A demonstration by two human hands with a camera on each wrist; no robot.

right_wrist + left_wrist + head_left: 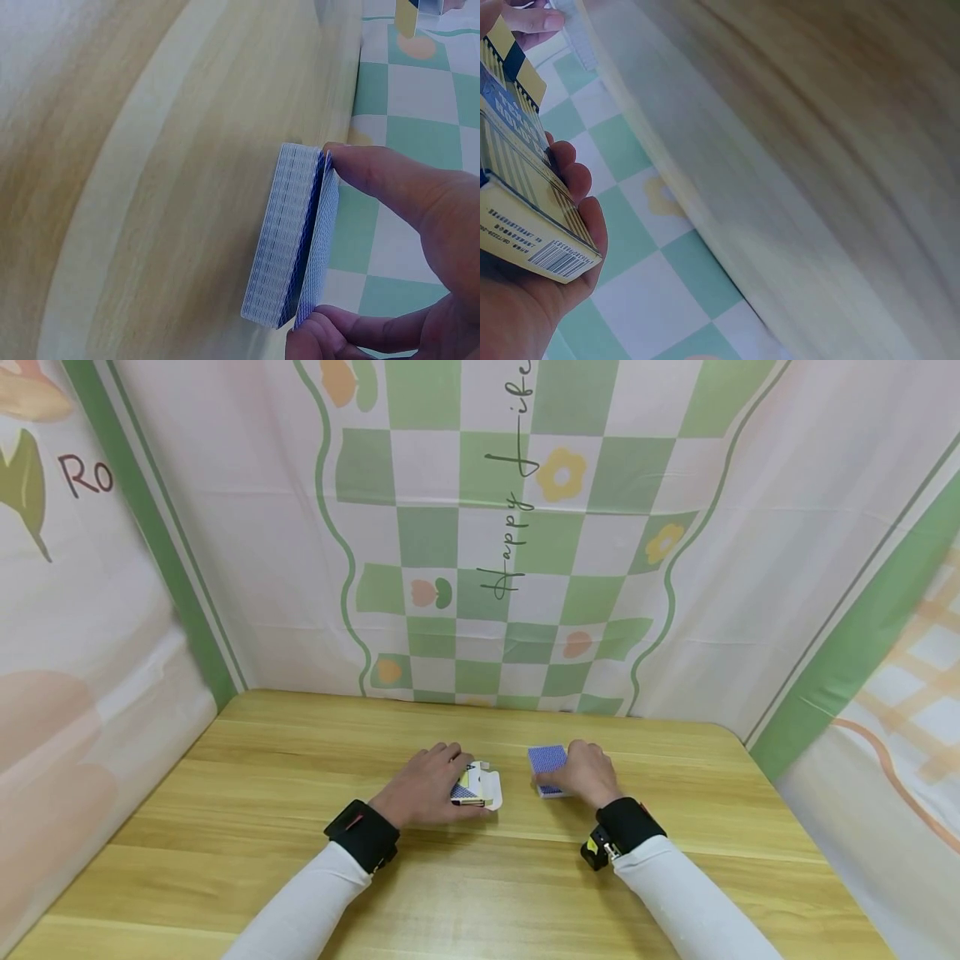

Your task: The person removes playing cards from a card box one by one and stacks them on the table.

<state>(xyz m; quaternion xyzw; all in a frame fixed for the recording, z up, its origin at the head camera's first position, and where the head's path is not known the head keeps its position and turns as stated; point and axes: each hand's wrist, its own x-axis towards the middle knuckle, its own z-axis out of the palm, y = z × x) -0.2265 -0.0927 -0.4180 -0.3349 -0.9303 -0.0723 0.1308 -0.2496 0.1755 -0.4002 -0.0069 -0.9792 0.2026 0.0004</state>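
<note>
In the head view my left hand (431,787) grips a playing-card box (474,785) whose white end flap stands open toward the right. The left wrist view shows the yellow and blue box (532,161) lying in the palm, fingers curled along its far side, a barcode on the near end. A squared deck of blue-backed playing cards (276,240) rests flat on the table to the right of the box. My right hand (588,772) is over it, pinching a thin layer of cards (319,240) at opposite ends, lifted slightly off the deck with a dark gap underneath.
Both hands work above a wood-grain table (480,877). Behind its back edge hangs a green-and-white checkered cloth (487,643), and printed cloth also hangs on the left and right sides. Each wrist wears a black strap (363,835).
</note>
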